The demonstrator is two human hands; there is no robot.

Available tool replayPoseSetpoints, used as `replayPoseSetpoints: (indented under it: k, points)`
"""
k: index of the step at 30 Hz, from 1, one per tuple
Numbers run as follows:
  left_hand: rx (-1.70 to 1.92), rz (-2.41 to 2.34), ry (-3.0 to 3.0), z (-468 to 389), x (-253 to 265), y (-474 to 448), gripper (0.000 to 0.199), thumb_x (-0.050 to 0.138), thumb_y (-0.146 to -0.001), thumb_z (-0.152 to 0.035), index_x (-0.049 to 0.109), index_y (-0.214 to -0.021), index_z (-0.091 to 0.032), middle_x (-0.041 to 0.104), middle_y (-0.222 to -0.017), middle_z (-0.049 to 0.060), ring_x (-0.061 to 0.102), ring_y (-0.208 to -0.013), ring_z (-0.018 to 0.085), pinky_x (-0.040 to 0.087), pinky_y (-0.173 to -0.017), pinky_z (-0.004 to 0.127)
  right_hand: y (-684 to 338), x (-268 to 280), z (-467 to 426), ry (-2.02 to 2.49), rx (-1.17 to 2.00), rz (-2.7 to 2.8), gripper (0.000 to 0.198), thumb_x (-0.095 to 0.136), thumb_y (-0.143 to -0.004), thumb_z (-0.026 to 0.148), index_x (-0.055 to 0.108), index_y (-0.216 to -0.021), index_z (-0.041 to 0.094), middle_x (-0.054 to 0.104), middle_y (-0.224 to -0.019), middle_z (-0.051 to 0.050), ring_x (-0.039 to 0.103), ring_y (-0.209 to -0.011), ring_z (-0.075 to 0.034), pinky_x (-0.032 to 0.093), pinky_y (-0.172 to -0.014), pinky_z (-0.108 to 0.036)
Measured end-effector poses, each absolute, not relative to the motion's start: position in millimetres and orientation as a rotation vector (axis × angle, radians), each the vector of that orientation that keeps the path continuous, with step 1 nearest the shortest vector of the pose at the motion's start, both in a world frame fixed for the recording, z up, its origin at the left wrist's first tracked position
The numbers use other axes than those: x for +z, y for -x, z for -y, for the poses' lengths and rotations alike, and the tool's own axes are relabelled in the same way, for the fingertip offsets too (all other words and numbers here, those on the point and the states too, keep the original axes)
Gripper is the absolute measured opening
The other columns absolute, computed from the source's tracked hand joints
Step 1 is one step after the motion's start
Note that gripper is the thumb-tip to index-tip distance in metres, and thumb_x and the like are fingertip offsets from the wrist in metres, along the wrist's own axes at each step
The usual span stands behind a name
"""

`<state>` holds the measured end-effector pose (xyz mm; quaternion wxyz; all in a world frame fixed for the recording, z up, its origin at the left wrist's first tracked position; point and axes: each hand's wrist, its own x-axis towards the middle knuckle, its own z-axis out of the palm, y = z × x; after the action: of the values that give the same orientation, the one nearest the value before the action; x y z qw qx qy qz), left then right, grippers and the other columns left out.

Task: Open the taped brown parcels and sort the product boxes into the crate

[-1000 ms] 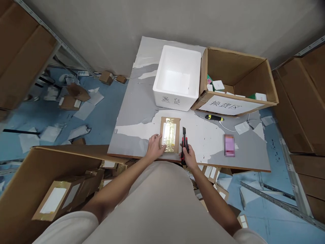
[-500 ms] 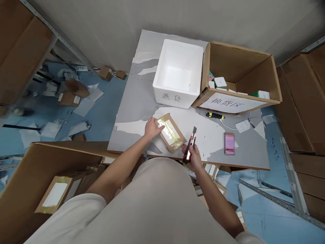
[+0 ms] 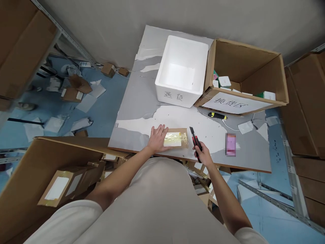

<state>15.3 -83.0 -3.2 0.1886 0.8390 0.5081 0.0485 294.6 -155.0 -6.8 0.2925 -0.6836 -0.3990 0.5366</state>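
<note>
On the near part of the table [image 3: 132,108] lies a small cardboard box [image 3: 185,140] with a pale label and shiny clear tape. My left hand [image 3: 157,139] rests over its left end, fingers spread and stretched out, hiding that end. Right of the box, my right hand [image 3: 203,154] is closed around a black and red utility knife [image 3: 197,145]. The knife's dark blade points up and away from me, a little apart from the box's right end.
Behind stand a white foam box [image 3: 177,95] and a large open carton [image 3: 254,61] holding several small boxes. A black and yellow knife handle [image 3: 217,115] and a blurred pink item [image 3: 231,145] lie to the right. A big carton of parcels [image 3: 76,144] stands at lower left.
The cardboard box has turned from slanted to lengthwise along the table edge and now lies flat. My left hand has shifted onto its left end. My right hand with the knife has moved right.
</note>
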Motion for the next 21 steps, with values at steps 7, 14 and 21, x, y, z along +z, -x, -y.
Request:
replayPoseSetpoints:
  k: [7,14,21]
  points:
    - [0.135,-1.427,-2.383,88,-6,-17,0.115,0.066,-0.055,-0.069,0.025,-0.145,-0.01,0.035,-0.145,0.022,0.03,-0.134,0.039,-0.002,-0.112,0.059,-298,1,168,1.788,1.571,1.125,0.07,0.051,-0.082,0.051,0.033,-0.144,0.024,0.059,-0.077,0.001,0.05,-0.045,-0.008,0.045,-0.041,-0.023]
    - [0.1,-1.471,-2.342,84,-3,-21,0.11,0.069,-0.053,-0.064,0.031,-0.143,-0.015,0.038,-0.144,0.019,0.034,-0.129,0.039,0.006,-0.112,0.057,-316,8,162,1.857,1.607,1.311,0.067,0.052,-0.082,0.042,0.035,-0.144,0.024,0.053,-0.059,0.006,0.048,-0.039,-0.009,0.043,-0.039,-0.022]
    - [0.135,-1.449,-2.337,83,-5,-20,0.115,0.07,-0.05,-0.067,0.031,-0.143,-0.014,0.035,-0.146,0.02,0.036,-0.125,0.04,0.008,-0.111,0.058,-336,14,168,1.837,1.667,1.531,0.063,0.055,-0.082,0.038,0.041,-0.142,0.024,0.051,-0.051,0.006,0.047,-0.036,-0.011,0.044,-0.042,-0.025]
